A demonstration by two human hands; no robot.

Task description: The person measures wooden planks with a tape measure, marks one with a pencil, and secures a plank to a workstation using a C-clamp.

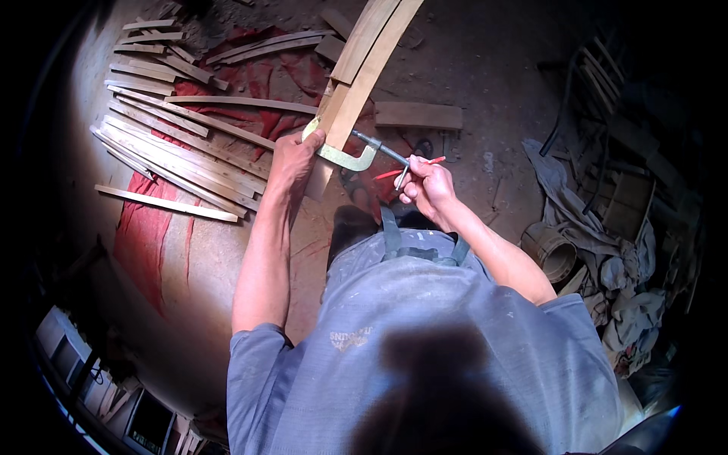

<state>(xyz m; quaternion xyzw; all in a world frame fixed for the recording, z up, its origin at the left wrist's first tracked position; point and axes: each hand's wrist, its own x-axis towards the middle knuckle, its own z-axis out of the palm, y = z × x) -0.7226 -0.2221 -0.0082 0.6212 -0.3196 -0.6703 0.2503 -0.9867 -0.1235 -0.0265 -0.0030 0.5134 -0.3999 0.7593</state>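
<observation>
1. Pale yellow paint on the C-clamp (346, 160), which sits around the lower part of the long wooden boards (373, 64), up front of the person's lap. Can't tell if its screw (390, 152) is touching wood.
2. Left hand (296, 158) is gripping the clamp's far end against the boards, thumb on top.
3. Right hand (429, 184) has its fingers curled round the screw's handle end.
4. Loose wood strips (178, 157) lie off left, some over red cloth (142, 262).

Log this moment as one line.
left hand: gripping C-clamp frame | right hand: at clamp screw handle end | clamp: around wooden boards | loose strips: partly over red cloth
</observation>
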